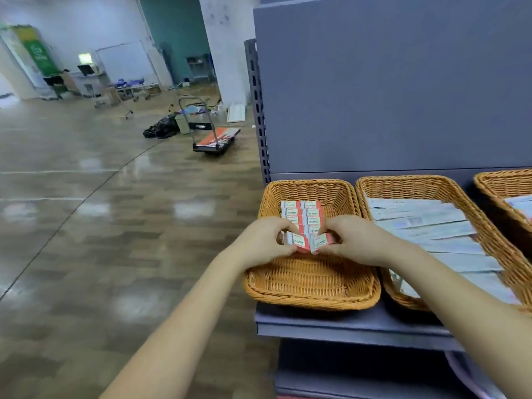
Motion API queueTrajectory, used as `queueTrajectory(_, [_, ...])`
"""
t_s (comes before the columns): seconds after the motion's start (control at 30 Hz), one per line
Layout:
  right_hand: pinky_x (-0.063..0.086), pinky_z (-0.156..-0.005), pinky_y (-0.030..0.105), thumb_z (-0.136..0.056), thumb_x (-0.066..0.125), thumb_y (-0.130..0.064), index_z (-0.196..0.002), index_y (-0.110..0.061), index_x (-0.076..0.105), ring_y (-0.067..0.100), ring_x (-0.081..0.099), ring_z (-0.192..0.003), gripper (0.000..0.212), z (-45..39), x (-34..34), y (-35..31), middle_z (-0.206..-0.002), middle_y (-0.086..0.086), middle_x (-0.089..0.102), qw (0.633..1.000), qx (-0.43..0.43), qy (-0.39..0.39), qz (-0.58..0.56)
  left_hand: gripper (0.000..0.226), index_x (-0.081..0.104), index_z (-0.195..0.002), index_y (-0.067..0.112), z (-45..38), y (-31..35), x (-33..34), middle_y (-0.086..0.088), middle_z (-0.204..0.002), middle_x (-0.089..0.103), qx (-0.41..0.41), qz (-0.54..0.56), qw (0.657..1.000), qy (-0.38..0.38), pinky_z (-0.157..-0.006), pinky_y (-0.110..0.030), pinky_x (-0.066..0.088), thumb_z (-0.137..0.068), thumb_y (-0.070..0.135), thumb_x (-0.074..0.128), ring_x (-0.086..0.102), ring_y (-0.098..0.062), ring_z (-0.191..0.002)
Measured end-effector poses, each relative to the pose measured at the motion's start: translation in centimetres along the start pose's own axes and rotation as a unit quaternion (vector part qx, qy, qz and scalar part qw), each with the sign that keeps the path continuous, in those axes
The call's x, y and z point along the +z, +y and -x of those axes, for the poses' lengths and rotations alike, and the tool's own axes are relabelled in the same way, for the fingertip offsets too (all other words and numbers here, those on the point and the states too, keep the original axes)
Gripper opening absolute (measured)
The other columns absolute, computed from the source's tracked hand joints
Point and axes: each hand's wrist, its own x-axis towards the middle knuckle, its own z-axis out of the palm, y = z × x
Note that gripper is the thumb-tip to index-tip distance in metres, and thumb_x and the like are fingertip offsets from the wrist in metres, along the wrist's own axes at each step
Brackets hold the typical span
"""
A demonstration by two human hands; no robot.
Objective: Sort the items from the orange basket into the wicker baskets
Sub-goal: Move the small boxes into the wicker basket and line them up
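Note:
A wicker basket (311, 286) stands at the left end of a grey shelf. Two columns of small red-and-white boxes (302, 213) lie in its far half. My left hand (263, 240) pinches one red-and-white box (298, 242) at the near end of the left column. My right hand (351, 239) pinches another such box (321, 242) at the near end of the right column. Both held boxes sit low over the basket floor, side by side. The orange basket is out of view.
A second wicker basket (460, 197) to the right holds several long pale blue-white boxes (426, 223). A third wicker basket (501, 185) shows at the far right. The grey back panel (388, 87) rises behind. On the floor to the left stands a flat trolley (214, 141).

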Motion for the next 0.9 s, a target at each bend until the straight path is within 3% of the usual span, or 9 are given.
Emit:
queueTrajectory(0.13, [0.039,-0.078,0.029,-0.088,0.057,-0.048,-0.108,-0.018,0.057,0.017,0.047,-0.102,0.036,0.5,1.0,-1.1,-0.099,-0.004,0.052,0.998,0.021,-0.010,0.058,0.031,0.061,-0.116,0.026,-0.3,0.0,0.8,0.007,-0.110,0.060,0.051,-0.092,0.994,-0.020,-0.086,-0.031,0.046,-0.087,0.035,0.061,0.051,-0.013,-0.103])
queueTrajectory(0.33, [0.035,-0.093,0.028,-0.088,0.056,-0.050,-0.120,-0.019,0.056,0.016,0.039,-0.110,0.044,0.6,1.8,-1.9,-0.118,-0.001,0.046,0.994,0.032,0.012,0.101,0.028,0.058,-0.117,0.021,-0.2,-0.3,1.6,0.001,-0.116,0.053,0.076,-0.196,0.978,-0.006,-0.085,-0.029,0.041,-0.090,0.032,0.057,0.045,-0.017,-0.109])
queueTrajectory(0.57, [0.041,-0.088,0.030,-0.087,0.062,-0.031,-0.113,-0.013,0.054,0.020,0.047,-0.109,0.032,0.2,2.1,-1.9,-0.113,0.003,0.053,0.992,0.054,-0.001,0.114,0.026,0.055,-0.117,0.018,-0.6,0.0,1.9,-0.001,-0.116,0.054,0.066,-0.205,0.976,0.016,-0.072,-0.025,0.038,-0.092,0.025,0.056,0.050,-0.017,-0.106])
queueTrajectory(0.73, [0.041,-0.080,0.025,-0.086,0.065,-0.026,-0.114,-0.010,0.053,0.020,0.052,-0.102,0.034,-0.6,2.3,-2.4,-0.114,0.005,0.053,0.995,0.057,0.004,0.077,0.025,0.054,-0.115,0.016,-0.8,0.6,2.0,-0.003,-0.115,0.054,0.054,-0.211,0.976,-0.005,-0.073,-0.027,0.042,-0.092,0.024,0.056,0.052,-0.019,-0.102])
queueTrajectory(0.9, [0.046,-0.085,0.030,-0.087,0.063,-0.026,-0.122,-0.011,0.049,0.020,0.054,-0.104,0.041,-0.6,2.6,-2.5,-0.120,0.004,0.048,0.996,0.068,0.027,0.050,0.023,0.053,-0.112,0.016,-0.8,0.9,2.0,-0.003,-0.114,0.054,0.038,-0.210,0.977,-0.009,-0.075,-0.029,0.046,-0.091,0.022,0.058,0.052,-0.019,-0.101])
